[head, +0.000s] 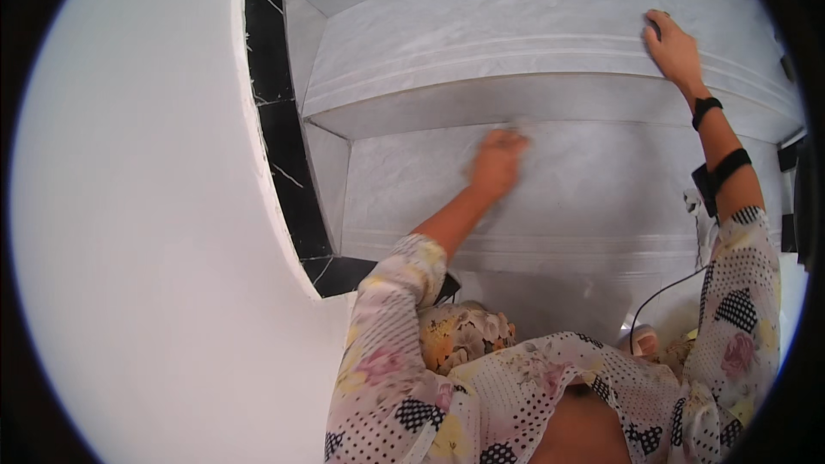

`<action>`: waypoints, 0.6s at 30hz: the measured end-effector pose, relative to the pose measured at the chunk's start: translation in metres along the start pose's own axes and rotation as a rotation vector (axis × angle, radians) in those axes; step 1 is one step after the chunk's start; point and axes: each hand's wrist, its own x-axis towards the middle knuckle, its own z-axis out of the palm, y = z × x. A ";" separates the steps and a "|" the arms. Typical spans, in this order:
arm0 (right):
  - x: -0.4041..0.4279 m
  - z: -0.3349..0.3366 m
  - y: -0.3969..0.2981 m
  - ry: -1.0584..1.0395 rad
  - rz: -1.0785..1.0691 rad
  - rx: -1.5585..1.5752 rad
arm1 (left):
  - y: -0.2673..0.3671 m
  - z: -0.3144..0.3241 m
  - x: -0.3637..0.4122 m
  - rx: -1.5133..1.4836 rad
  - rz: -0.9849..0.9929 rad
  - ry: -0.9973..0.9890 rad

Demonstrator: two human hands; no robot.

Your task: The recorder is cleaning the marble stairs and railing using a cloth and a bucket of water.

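My left hand (496, 164) is over the lower grey tiled stair tread (580, 187), close to the base of the riser (490, 100). It is blurred and its fingers look curled; whether anything is in them cannot be made out. My right hand (673, 51) rests near the grooved front edge of the upper stair tread (477, 19), with thumb and forefinger apart. No held thing shows there. Black straps (731, 164) circle the right wrist and forearm, with a dark device (704, 190) beside the forearm.
A white wall (148, 206) and black tile trim (287, 174) border the stairs on the left. A thin black cable (664, 289) hangs below the right forearm. At the lower right, a foot (644, 340) is partly visible. Dark objects (802, 200) stand at the right rim.
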 end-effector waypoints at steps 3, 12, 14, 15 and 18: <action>-0.005 0.022 0.006 -0.043 0.014 0.051 | 0.049 0.033 0.007 -0.293 0.151 -0.192; -0.002 0.012 0.075 -0.045 0.109 -0.058 | -0.038 -0.195 -0.048 0.214 -0.317 -0.242; 0.001 0.011 0.077 -0.054 0.092 -0.071 | -0.056 -0.211 -0.090 0.495 -0.403 -0.307; 0.001 0.012 0.070 -0.047 0.092 -0.055 | -0.072 -0.210 -0.116 0.702 -0.345 -0.246; -0.001 0.023 0.035 -0.048 0.062 -0.015 | -0.117 -0.192 -0.171 0.886 -0.297 -0.053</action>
